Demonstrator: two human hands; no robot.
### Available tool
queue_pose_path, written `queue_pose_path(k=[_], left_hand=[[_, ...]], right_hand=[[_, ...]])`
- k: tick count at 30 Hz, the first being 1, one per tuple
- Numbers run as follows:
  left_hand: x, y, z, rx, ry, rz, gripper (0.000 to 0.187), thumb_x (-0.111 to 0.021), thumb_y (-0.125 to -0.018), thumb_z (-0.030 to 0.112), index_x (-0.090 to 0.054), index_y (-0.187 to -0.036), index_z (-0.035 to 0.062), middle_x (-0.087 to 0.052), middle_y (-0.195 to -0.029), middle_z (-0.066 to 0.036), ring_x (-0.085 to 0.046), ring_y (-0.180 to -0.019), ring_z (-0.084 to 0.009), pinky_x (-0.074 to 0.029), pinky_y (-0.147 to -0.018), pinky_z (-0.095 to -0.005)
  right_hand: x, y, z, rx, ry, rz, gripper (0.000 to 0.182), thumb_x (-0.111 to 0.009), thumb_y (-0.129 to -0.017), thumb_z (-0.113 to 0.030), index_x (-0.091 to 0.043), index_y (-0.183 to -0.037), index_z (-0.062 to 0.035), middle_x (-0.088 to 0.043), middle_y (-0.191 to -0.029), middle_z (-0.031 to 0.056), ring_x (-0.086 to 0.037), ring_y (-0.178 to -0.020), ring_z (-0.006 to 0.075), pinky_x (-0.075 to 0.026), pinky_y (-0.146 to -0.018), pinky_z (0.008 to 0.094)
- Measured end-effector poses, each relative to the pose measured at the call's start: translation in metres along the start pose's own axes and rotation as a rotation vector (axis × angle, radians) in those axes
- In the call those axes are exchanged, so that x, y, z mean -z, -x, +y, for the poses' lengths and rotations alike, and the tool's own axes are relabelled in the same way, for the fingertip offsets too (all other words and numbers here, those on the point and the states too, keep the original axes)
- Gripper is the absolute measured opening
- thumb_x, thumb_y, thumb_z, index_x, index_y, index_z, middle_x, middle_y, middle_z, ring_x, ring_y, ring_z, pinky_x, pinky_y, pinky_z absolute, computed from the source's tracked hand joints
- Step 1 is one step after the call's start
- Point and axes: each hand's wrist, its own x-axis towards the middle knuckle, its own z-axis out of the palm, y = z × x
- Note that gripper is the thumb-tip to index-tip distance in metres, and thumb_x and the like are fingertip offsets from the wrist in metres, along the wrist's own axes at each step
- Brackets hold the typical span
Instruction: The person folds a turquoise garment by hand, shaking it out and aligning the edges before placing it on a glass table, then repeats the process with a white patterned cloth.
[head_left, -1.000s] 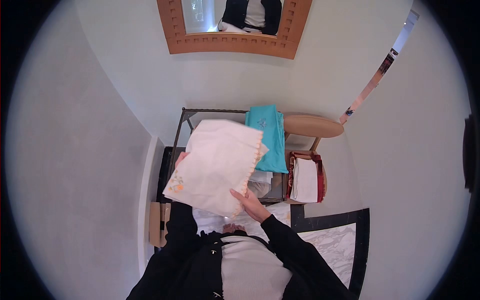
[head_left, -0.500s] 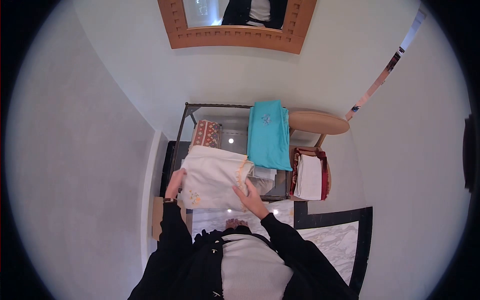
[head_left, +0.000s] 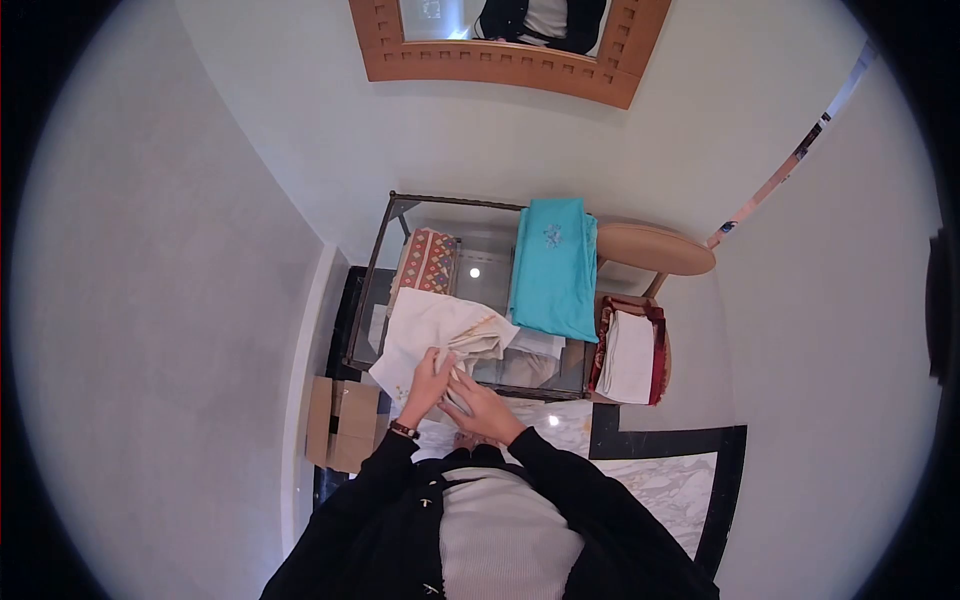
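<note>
A white embroidered cloth (head_left: 415, 325) with yellow-orange trim lies bunched over the front left of the glass table (head_left: 490, 230), partly hanging past its front edge. My left hand (head_left: 424, 388) is closed on a gathered fold of it. Close beside it, my right hand (head_left: 482, 408) grips the same cloth's near edge, fingers almost touching those of the left. Behind the cloth sits a folded patterned textile (head_left: 428, 260) in orange, red and white. To the right, a folded turquoise cloth (head_left: 553, 270) with a small blue embroidered motif lies across the tabletop.
A chair (head_left: 655, 248) with a tan backrest stands right of the table; folded white cloth (head_left: 628, 360) with dark red fabric rests on its seat. An open cardboard box (head_left: 355, 425) is on the floor at left. A wood-framed mirror (head_left: 500, 75) hangs above.
My left hand has moved right from the cloth's left side to meet my right hand. The cloth, spread flatter before, is now gathered between them. The cardboard box shows more.
</note>
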Motion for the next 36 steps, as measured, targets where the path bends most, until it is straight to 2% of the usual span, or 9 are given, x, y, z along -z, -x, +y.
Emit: queue_pose_path(k=[5,8,11,17,23,24,31,33,36], left_hand=[[0.017,0.002,-0.009,0.144,0.444,-0.068,0.038,-0.051,-0.101,0.031,-0.057,-0.119,-0.0020,-0.065,-0.112,-0.008,-0.062,-0.096,-0.0131,-0.049,-0.081,-0.0283],[0.027,0.008,0.007,0.388,0.707,-0.144,0.039,-0.052,-0.101,0.032,-0.058,-0.123,0.0000,-0.064,-0.116,-0.008,-0.062,-0.100,-0.0123,-0.049,-0.084,-0.0275],[0.028,0.009,0.004,0.354,0.705,-0.163,0.040,-0.052,-0.101,0.031,-0.057,-0.125,-0.0003,-0.065,-0.116,-0.007,-0.061,-0.100,-0.0116,-0.050,-0.085,-0.0273],[0.059,0.005,-0.006,0.214,0.631,0.212,0.038,-0.050,-0.102,0.030,-0.060,-0.121,-0.0012,-0.067,-0.109,-0.007,-0.062,-0.097,-0.0119,-0.050,-0.085,-0.0276],[0.120,0.007,-0.035,0.023,0.150,0.504,0.038,-0.046,-0.102,0.026,-0.060,-0.117,-0.0064,-0.068,-0.103,-0.011,-0.062,-0.090,-0.0154,-0.048,-0.081,-0.0297],[0.125,0.011,-0.030,0.011,0.065,0.528,0.028,-0.052,-0.097,0.018,-0.060,-0.109,-0.0057,-0.068,-0.097,-0.013,-0.061,-0.090,-0.0158,-0.048,-0.080,-0.0322],[0.162,0.034,-0.031,-0.058,-0.373,0.214,0.024,-0.070,-0.075,0.003,-0.059,-0.097,-0.0004,-0.068,-0.090,-0.016,-0.067,-0.085,-0.0261,-0.049,-0.077,-0.0333],[0.169,0.038,-0.017,-0.086,-0.412,0.362,0.027,-0.061,-0.071,-0.006,-0.058,-0.097,0.0001,-0.065,-0.092,-0.018,-0.064,-0.094,-0.0343,-0.049,-0.079,-0.0365],[0.175,0.049,0.008,-0.149,-0.663,0.538,0.043,-0.050,-0.066,-0.014,-0.060,-0.105,0.0031,-0.061,-0.103,-0.017,-0.059,-0.102,-0.0383,-0.049,-0.081,-0.0419]], right_hand=[[-0.009,-0.004,0.009,0.054,-0.354,0.261,0.046,-0.063,-0.094,-0.021,-0.050,-0.136,-0.0072,-0.060,-0.117,0.0142,-0.064,-0.097,0.0206,-0.051,-0.080,0.0310],[0.014,0.004,-0.005,-0.492,-0.638,0.016,0.039,-0.062,-0.095,-0.015,-0.053,-0.132,-0.0055,-0.060,-0.110,0.0067,-0.057,-0.080,0.0057,-0.046,-0.068,0.0226],[0.009,0.007,0.007,-0.535,-0.738,0.098,0.032,-0.062,-0.095,-0.012,-0.056,-0.125,-0.0047,-0.062,-0.098,0.0034,-0.051,-0.071,0.0001,-0.039,-0.060,0.0191],[-0.014,0.018,0.037,-0.441,-0.854,0.443,0.038,-0.063,-0.090,-0.007,-0.054,-0.127,-0.0044,-0.063,-0.083,0.0044,-0.057,-0.075,0.0065,-0.046,-0.065,0.0234],[-0.012,0.054,0.117,-0.437,-0.188,0.301,0.038,-0.071,-0.083,-0.015,-0.063,-0.116,0.0012,-0.069,-0.093,0.0164,-0.065,-0.076,0.0212,-0.050,-0.071,0.0322],[0.007,0.053,0.102,-0.528,-0.121,0.218,0.029,-0.071,-0.083,-0.018,-0.068,-0.104,0.0019,-0.069,-0.094,0.0190,-0.065,-0.079,0.0262,-0.050,-0.072,0.0349],[0.048,0.037,0.061,-0.338,-0.078,0.652,0.019,-0.063,-0.087,-0.007,-0.064,-0.104,0.0005,-0.064,-0.098,0.0148,-0.061,-0.091,0.0275,-0.047,-0.080,0.0330],[0.066,0.032,0.046,-0.316,-0.067,0.733,0.018,-0.059,-0.087,-0.004,-0.063,-0.105,0.0005,-0.061,-0.101,0.0172,-0.060,-0.097,0.0346,-0.046,-0.086,0.0355],[0.084,0.022,0.029,-0.257,0.004,0.896,0.018,-0.061,-0.088,-0.005,-0.063,-0.105,0.0007,-0.064,-0.098,0.0154,-0.063,-0.094,0.0275,-0.046,-0.084,0.0336]])
